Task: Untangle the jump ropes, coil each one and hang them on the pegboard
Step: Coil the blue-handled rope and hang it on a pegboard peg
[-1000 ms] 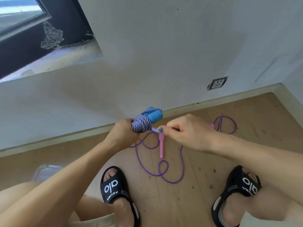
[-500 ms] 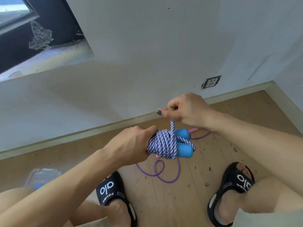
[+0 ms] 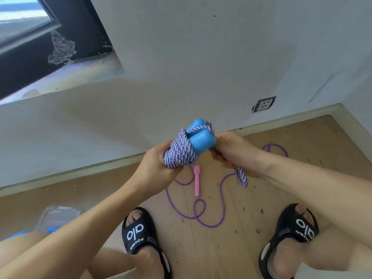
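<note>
Hands both curled tight: left hand (image 3: 155,164) grips braided rope coil (image 3: 179,152), right hand (image 3: 231,152) beside it pinches its loose end (image 3: 241,177).

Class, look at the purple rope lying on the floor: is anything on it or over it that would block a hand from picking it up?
Nothing rests on the purple rope or its pink handle. Both hands are busy above it: the left hand grips the striped coil, and the right hand holds its loose end.

Blue-and-white braided rope bundle (image 3: 181,153) sits up between both hands, thin purple jump rope (image 3: 201,216) on wooden floor (image 3: 201,254) below, between two black slide sandals (image 3: 141,236); clear plastic thing (image 3: 58,216), maybe packaging, far left.
</note>
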